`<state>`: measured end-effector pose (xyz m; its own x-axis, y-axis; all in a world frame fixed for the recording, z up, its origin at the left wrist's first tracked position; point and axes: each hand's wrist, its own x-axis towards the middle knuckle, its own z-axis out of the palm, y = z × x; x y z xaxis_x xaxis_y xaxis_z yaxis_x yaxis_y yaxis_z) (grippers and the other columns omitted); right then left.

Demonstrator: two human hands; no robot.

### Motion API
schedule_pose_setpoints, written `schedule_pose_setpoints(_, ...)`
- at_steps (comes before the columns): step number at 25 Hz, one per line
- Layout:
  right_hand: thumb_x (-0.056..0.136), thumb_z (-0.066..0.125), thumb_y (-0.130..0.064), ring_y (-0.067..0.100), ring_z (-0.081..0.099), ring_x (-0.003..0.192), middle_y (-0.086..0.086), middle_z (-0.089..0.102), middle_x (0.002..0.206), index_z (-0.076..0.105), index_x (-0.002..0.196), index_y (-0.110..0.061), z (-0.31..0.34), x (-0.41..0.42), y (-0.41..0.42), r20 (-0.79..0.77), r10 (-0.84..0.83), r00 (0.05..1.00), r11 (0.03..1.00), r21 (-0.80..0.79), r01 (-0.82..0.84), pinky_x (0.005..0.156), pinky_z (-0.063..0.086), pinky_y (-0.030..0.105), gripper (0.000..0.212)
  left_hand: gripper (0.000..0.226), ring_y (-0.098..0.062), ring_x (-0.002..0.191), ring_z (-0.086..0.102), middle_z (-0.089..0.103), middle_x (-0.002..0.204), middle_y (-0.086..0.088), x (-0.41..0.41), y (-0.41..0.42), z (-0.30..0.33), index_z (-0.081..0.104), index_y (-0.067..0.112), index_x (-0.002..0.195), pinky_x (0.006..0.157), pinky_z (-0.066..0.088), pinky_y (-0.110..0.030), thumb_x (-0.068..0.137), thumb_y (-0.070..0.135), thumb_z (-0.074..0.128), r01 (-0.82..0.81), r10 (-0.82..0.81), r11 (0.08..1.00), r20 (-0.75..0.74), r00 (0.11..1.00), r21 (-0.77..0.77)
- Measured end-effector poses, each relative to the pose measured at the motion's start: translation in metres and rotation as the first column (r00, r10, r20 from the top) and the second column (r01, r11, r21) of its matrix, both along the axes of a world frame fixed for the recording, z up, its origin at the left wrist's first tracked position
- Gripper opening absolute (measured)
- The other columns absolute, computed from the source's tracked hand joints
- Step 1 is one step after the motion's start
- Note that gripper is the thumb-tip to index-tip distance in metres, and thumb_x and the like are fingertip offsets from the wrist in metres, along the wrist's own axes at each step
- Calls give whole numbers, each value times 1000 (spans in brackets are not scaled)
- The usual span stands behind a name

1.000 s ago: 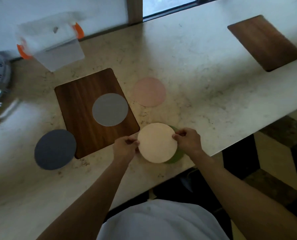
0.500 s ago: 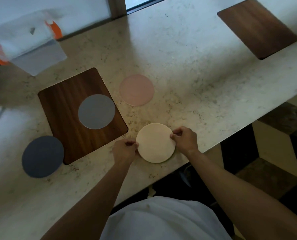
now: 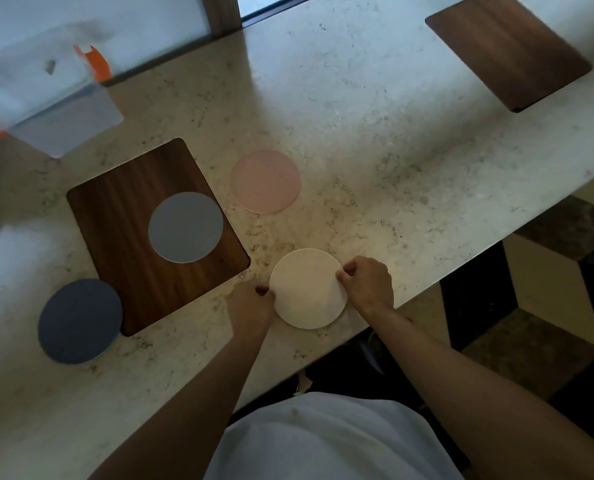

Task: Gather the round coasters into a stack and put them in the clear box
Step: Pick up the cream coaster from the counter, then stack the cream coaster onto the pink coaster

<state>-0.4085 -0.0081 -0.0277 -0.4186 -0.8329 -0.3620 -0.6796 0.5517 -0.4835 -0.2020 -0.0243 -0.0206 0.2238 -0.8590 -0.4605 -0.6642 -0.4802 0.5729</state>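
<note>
A cream round coaster [image 3: 307,288] lies near the counter's front edge, pinched on both sides: my left hand [image 3: 250,303] at its left rim, my right hand [image 3: 368,285] at its right rim. It fully covers whatever lies beneath it. A pink coaster [image 3: 265,181] lies flat behind it. A light grey coaster [image 3: 185,227] rests on a dark wooden board [image 3: 115,216]. A dark blue-grey coaster [image 3: 79,321] sits at the board's front left corner. The clear box [image 3: 46,95] with orange clips stands at the back left.
A second wooden board [image 3: 508,51] lies at the back right. The marble counter's front edge [image 3: 427,289] runs diagonally just behind my right wrist, with a dark patterned floor [image 3: 548,341] beyond. A window frame [image 3: 219,15] borders the back.
The cream coaster has slid over the green coaster that peeked out at its lower right a second ago; the green one no longer shows. Both hands stay on the rim.
</note>
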Motion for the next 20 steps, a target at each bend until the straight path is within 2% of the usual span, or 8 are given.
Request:
schedule_pose_setpoints(4, 90, 64, -33, 21, 68, 76, 3, 74, 88, 77, 89, -16, 3, 7, 2, -90, 12, 996, 999, 33, -9, 66, 54, 31, 21, 14, -6, 54, 48, 72, 71, -3, -5, 2, 0, 79, 20, 77, 55, 34, -21, 84, 14, 67, 26, -24, 1000, 77, 997, -17)
schedule_pose_setpoints(7, 89, 67, -27, 21, 66, 70, 5, 75, 82, 77, 83, -13, 3, 7, -2, -13, -52, 999, 997, 59, 53, 63, 49, 27, 18, 10, -13, 58, 57, 68, 64, 1, -9, -4, 0, 79, 14, 79, 61, 40, -24, 81, 15, 69, -55, 51, 997, 74, 996, 52)
schedule_pose_setpoints(10, 86, 66, -22, 23, 68, 72, 8, 75, 80, 75, 78, -8, 2, 4, -6, 68, -67, 995, 993, 106, 59, 66, 55, 33, 18, 6, -22, 66, 65, 59, 55, 6, -10, -11, -1, 75, 13, 69, 63, 44, -26, 74, 12, 72, -153, 154, 981, -2, 988, 117)
schedule_pose_setpoints(14, 82, 69, -24, 18, 66, 74, 2, 71, 77, 72, 77, -11, -1, -1, -9, 139, -90, 986, 991, 111, 74, 61, 48, 29, 15, 6, -21, 68, 65, 72, 76, -7, -2, -17, -5, 74, 9, 73, 68, 54, -34, 70, 14, 77, -193, 212, 963, -90, 973, 187)
schedule_pose_setpoints(17, 81, 76, -27, 11, 64, 78, -9, 66, 77, 71, 85, -18, 3, -6, -20, 251, -103, 963, 994, 55, 92, 71, 49, 27, 10, 17, -31, 82, 69, 72, 88, -14, 11, -27, -5, 70, 5, 84, 79, 59, -49, 71, 8, 81, -220, 272, 948, -228, 935, 231)
schedule_pose_setpoints(20, 79, 78, -26, 11, 68, 79, -6, 71, 81, 75, 90, -16, 10, -4, -42, 294, -71, 953, 997, 17, 69, 79, 56, 31, 15, 26, -30, 88, 69, 72, 97, -13, 22, -44, 1, 72, 4, 97, 83, 58, -49, 73, 6, 82, -230, 302, 940, -309, 902, 251)
